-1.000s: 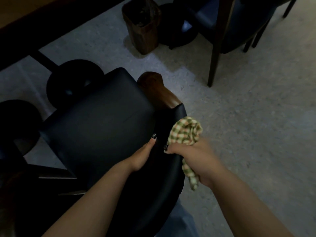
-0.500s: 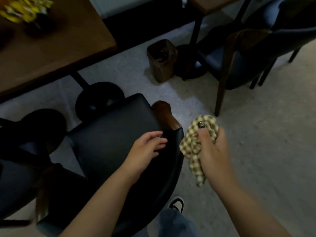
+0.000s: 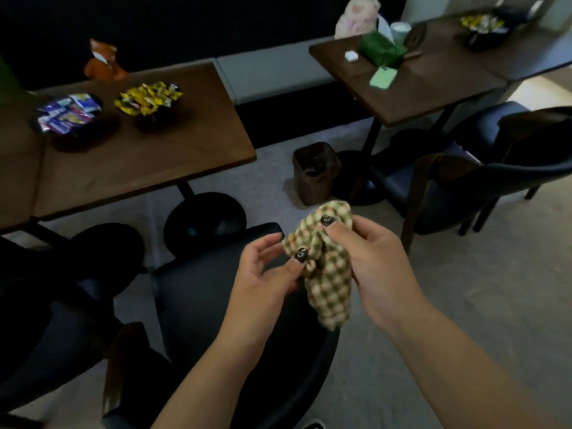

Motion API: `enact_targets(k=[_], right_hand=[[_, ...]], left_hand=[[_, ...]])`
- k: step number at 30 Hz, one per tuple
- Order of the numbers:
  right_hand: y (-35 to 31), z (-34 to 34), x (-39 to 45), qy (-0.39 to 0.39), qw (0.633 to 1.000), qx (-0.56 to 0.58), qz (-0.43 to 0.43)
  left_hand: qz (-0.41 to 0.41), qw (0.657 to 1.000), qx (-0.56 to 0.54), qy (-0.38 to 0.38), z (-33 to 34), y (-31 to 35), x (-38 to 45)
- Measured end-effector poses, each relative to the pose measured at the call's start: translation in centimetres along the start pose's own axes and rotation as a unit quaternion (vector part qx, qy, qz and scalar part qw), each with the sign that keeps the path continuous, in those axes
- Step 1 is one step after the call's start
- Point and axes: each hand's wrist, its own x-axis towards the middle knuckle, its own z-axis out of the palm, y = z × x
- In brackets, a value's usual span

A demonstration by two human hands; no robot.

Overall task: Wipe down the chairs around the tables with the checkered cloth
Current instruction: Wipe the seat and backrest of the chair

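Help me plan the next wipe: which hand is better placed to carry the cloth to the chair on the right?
Probably the right hand: it grips most of the checkered cloth and is nearer that chair. The left hand only pinches an edge.

Both hands hold the checkered cloth [image 3: 325,270] bunched up above the black chair [image 3: 198,305]. The right hand [image 3: 377,274] grips its upper part, thumb pressed on top; the left hand [image 3: 263,283] pinches a fold at its left edge. Behind, a wooden table [image 3: 139,168] carries two bowls of what look like wrapped sweets [image 3: 148,97] near its far edge. A small brown bin [image 3: 315,173] stands on the floor between the tables.
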Motion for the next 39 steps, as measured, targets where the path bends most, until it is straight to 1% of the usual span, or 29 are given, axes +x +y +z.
enact_targets(k=[1, 3, 5, 7, 9, 12, 14, 15, 17, 19, 21, 22, 24, 26, 30, 32, 33, 34, 35, 37, 38, 39], right_hand=[[-0.4, 0.7, 0.4, 0.004, 1.000, -0.012, -0.008], [-1.1, 1.8, 1.2, 0.015, 1.000, -0.007, -0.014], [-1.6, 2.6, 1.9, 0.021, 1.000, 0.005, -0.011], [-2.1, 3.1, 2.6, 0.024, 1.000, 0.015, -0.013], [-2.4, 3.4, 3.2, 0.027, 0.999, 0.018, -0.017], [-2.2, 3.4, 4.1, 0.053, 0.998, 0.000, -0.021], [-2.1, 3.0, 4.9, 0.077, 0.997, -0.011, -0.011], [-2.1, 2.7, 5.2, 0.073, 0.997, -0.007, -0.013], [-2.3, 2.0, 6.0, 0.025, 0.999, -0.021, -0.036], [-3.1, 1.4, 6.8, -0.055, 0.994, -0.078, -0.056], [-4.1, 0.6, 7.7, -0.130, 0.977, -0.148, -0.084], [-4.7, 0.2, 8.2, -0.150, 0.965, -0.186, -0.107], [-6.1, -1.0, 8.9, -0.163, 0.948, -0.228, -0.154], [-7.7, -2.6, 9.5, -0.172, 0.937, -0.238, -0.190], [-10.7, -6.0, 10.3, -0.196, 0.912, -0.238, -0.271], [-12.2, -7.3, 10.7, -0.207, 0.903, -0.219, -0.305], [-13.0, -7.7, 10.8, -0.221, 0.898, -0.207, -0.320], [-13.8, -7.9, 10.9, -0.240, 0.891, -0.194, -0.333], [-14.5, -8.1, 11.2, -0.262, 0.882, -0.189, -0.343], [-15.4, -8.4, 11.8, -0.289, 0.863, -0.206, -0.360], [-15.5, -8.3, 12.2, -0.296, 0.861, -0.212, -0.354], [-15.5, -8.2, 12.6, -0.307, 0.870, -0.204, -0.327]], left_hand=[[0.020, 1.000, -0.001, 0.011, -0.4, 0.5, 0.5], [0.054, 0.998, 0.023, -0.002, -1.2, 1.6, 1.4], [0.080, 0.993, 0.084, -0.011, -1.6, 2.6, 2.3], [0.107, 0.982, 0.153, 0.011, -2.0, 3.4, 3.3], [0.130, 0.973, 0.190, 0.030, -2.3, 4.2, 4.3], [0.147, 0.967, 0.204, 0.026, -3.0, 5.9, 5.3], [0.152, 0.960, 0.236, 0.014, -3.4, 7.2, 6.0], [0.153, 0.954, 0.257, 0.007, -3.5, 7.7, 6.3], [0.155, 0.946, 0.283, -0.015, -3.2, 8.9, 6.8], [0.167, 0.937, 0.305, -0.035, -2.3, 9.9, 7.1], [0.191, 0.919, 0.343, -0.042, -0.9, 10.8, 7.4], [0.203, 0.909, 0.362, -0.041, 0.0, 11.2, 7.4], [0.228, 0.889, 0.398, -0.020, 1.9, 11.9, 7.3], [0.243, 0.879, 0.410, 0.011, 3.8, 12.6, 7.2], [0.248, 0.891, 0.375, 0.058, 7.9, 13.3, 6.5], [0.230, 0.901, 0.364, 0.059, 9.4, 13.4, 6.1], [0.219, 0.899, 0.374, 0.059, 9.8, 13.5, 5.9], [0.205, 0.890, 0.404, 0.059, 10.1, 13.7, 5.7], [0.192, 0.868, 0.454, 0.064, 10.2, 13.8, 5.6], [0.183, 0.810, 0.551, 0.088, 10.3, 14.2, 5.4], [0.190, 0.788, 0.576, 0.105, 10.3, 14.4, 5.3], [0.204, 0.781, 0.579, 0.117, 10.3, 14.6, 5.2]])
